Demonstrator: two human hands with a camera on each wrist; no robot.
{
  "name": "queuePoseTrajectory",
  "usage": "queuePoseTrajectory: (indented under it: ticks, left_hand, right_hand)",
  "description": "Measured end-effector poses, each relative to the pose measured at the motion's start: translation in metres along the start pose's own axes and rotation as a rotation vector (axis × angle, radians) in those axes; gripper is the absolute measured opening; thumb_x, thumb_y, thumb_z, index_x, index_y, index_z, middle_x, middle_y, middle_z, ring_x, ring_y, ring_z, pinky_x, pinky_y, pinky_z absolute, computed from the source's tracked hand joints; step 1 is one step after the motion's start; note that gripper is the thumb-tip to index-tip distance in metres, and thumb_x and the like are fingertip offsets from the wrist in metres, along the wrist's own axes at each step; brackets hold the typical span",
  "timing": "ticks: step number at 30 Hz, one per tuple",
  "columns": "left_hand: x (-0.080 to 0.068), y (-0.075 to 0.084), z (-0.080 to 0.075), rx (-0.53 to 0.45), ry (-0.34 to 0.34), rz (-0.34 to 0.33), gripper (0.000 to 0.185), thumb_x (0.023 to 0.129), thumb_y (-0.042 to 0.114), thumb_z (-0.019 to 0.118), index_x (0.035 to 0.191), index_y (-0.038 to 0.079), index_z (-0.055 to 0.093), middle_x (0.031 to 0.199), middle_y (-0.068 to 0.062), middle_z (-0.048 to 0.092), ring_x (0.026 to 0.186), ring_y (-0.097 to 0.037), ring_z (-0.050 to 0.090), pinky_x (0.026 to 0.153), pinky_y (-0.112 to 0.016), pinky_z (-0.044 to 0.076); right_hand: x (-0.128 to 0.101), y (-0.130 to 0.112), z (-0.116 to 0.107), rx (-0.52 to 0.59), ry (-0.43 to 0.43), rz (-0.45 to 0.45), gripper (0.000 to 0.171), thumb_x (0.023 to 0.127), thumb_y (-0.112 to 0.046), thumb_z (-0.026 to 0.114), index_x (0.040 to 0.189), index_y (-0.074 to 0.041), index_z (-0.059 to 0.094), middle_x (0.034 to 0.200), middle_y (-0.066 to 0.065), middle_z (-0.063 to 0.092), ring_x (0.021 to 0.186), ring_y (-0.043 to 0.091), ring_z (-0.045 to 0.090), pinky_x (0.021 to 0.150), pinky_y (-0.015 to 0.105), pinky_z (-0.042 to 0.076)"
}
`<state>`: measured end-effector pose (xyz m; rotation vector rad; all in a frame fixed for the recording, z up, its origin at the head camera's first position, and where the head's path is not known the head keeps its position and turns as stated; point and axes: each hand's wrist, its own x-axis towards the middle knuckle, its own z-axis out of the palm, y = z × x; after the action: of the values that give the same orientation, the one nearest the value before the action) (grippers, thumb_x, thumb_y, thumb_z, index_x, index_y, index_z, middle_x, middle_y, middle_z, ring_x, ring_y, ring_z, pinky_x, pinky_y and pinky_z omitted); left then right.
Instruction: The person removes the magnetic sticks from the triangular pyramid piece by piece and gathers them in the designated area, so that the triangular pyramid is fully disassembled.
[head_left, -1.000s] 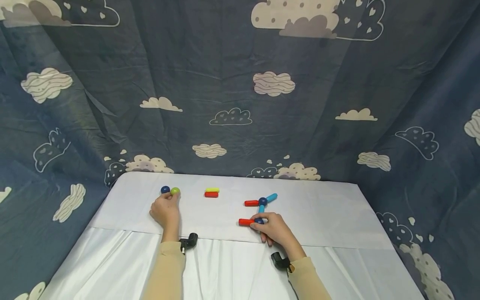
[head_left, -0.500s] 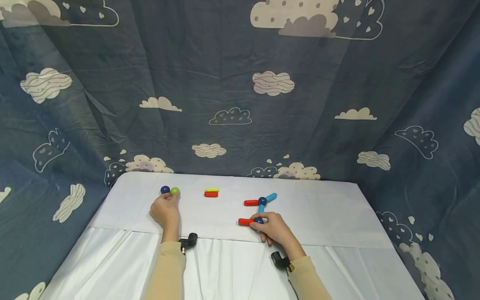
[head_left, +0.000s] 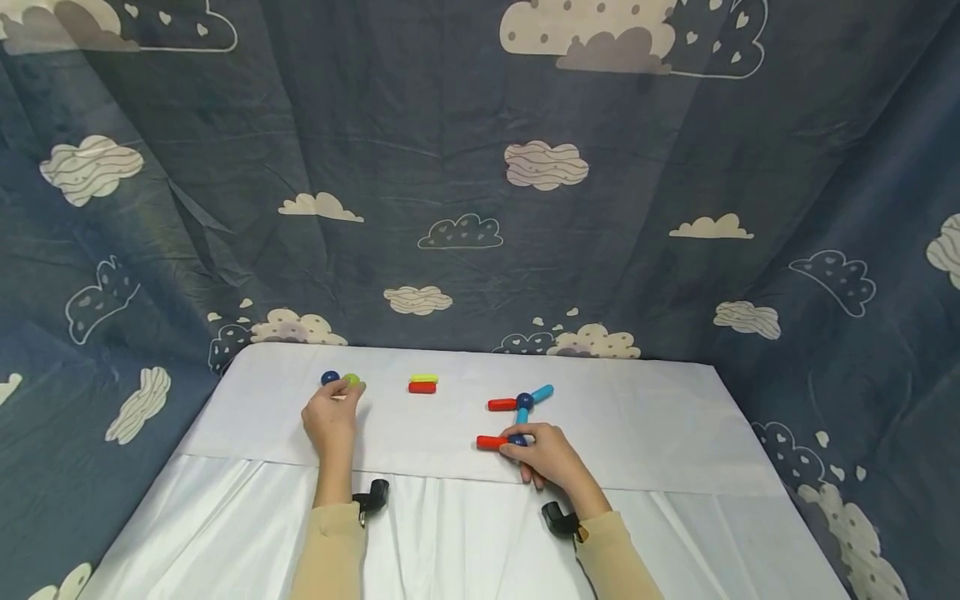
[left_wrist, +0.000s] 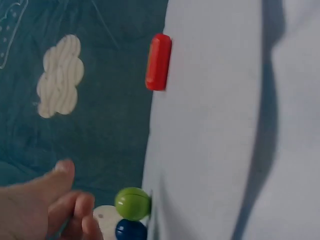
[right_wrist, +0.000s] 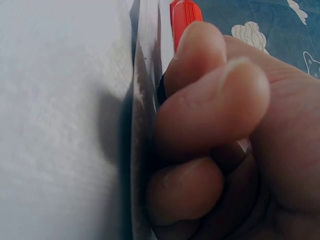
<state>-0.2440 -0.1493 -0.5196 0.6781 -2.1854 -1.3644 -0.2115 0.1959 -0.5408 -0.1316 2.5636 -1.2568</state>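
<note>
On the left of the table lie a dark blue ball (head_left: pixel 330 377) and a green ball (head_left: pixel 352 379), side by side. My left hand (head_left: pixel 330 415) is right by them; in the left wrist view its thumb and loosely bent fingers (left_wrist: pixel 84 206) are apart from the green ball, holding nothing. On the right, a joined piece has a red stick (head_left: pixel 501 405) and a light blue stick (head_left: pixel 542 392) on an upper blue ball (head_left: pixel 525 402). Another stick runs down to a lower blue ball (head_left: pixel 517 440) with a red stick (head_left: pixel 491 443). My right hand (head_left: pixel 551 454) pinches that lower ball.
A yellow stick (head_left: pixel 423 378) and a red stick (head_left: pixel 422 387) lie together at the back middle of the white-covered table (head_left: pixel 637 425). A dark cloud-print cloth (head_left: pixel 465 275) hangs behind the table's far edge.
My left hand has drawn back slightly, its fingertips shifting right of where they were on the green ball. The right hand and the joined piece stay put.
</note>
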Motion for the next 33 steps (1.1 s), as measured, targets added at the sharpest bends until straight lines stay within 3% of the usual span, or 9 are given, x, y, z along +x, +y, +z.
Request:
queuePoseTrajectory:
  ticks: [4, 8, 14, 24, 28, 33]
  left_hand:
    - [-0.011, 0.013, 0.0, -0.045, -0.19, 0.09, 0.029, 0.093, 0.025, 0.083, 0.116, 0.008, 0.081, 0.108, -0.014, 0.078, 0.093, -0.023, 0.064, 0.074, -0.025, 0.048]
    - [-0.022, 0.018, 0.007, -0.081, -0.353, 0.156, 0.029, 0.093, 0.026, 0.083, 0.118, 0.011, 0.08, 0.108, -0.009, 0.078, 0.094, -0.016, 0.06, 0.07, -0.018, 0.045]
    - [-0.044, 0.023, 0.028, -0.122, -0.514, 0.262, 0.031, 0.088, 0.021, 0.088, 0.116, 0.01, 0.08, 0.106, -0.006, 0.079, 0.094, -0.016, 0.065, 0.073, -0.021, 0.048]
    - [-0.076, 0.015, 0.062, -0.044, -0.841, 0.369, 0.038, 0.087, 0.022, 0.089, 0.123, 0.018, 0.078, 0.114, 0.001, 0.079, 0.092, -0.01, 0.066, 0.085, -0.028, 0.054]
    - [-0.084, 0.009, 0.07, 0.052, -0.894, 0.449, 0.036, 0.089, 0.021, 0.087, 0.123, 0.019, 0.077, 0.114, 0.002, 0.078, 0.095, -0.01, 0.063, 0.087, -0.029, 0.053]
    - [-0.089, 0.009, 0.075, 0.14, -0.875, 0.499, 0.026, 0.091, 0.02, 0.083, 0.117, 0.021, 0.08, 0.107, 0.003, 0.075, 0.096, -0.012, 0.06, 0.088, -0.034, 0.051]
  right_hand:
    - [-0.001, -0.002, -0.002, -0.001, 0.002, 0.002, 0.033, 0.098, -0.033, 0.076, 0.127, -0.018, 0.074, 0.053, 0.0, 0.057, 0.036, 0.013, 0.048, 0.042, 0.02, 0.042]
    - [-0.002, -0.003, -0.003, -0.002, 0.008, 0.007, 0.032, 0.098, -0.032, 0.076, 0.127, -0.018, 0.074, 0.053, 0.0, 0.057, 0.036, 0.013, 0.047, 0.042, 0.02, 0.042]
    - [-0.002, -0.003, -0.003, -0.002, 0.0, 0.005, 0.032, 0.098, -0.032, 0.076, 0.127, -0.018, 0.073, 0.053, -0.001, 0.057, 0.036, 0.013, 0.047, 0.043, 0.02, 0.042]
    - [-0.005, -0.009, -0.001, -0.033, -0.014, 0.015, 0.035, 0.098, -0.035, 0.077, 0.128, -0.017, 0.073, 0.054, 0.0, 0.059, 0.037, 0.013, 0.049, 0.044, 0.021, 0.044]
    - [-0.006, -0.011, -0.001, -0.051, -0.058, -0.014, 0.036, 0.098, -0.034, 0.076, 0.129, -0.017, 0.071, 0.055, 0.0, 0.06, 0.037, 0.013, 0.049, 0.043, 0.022, 0.043]
    - [-0.007, -0.012, -0.002, -0.035, -0.12, -0.053, 0.047, 0.098, -0.031, 0.076, 0.141, -0.014, 0.064, 0.056, -0.001, 0.062, 0.039, 0.012, 0.049, 0.044, 0.024, 0.043]
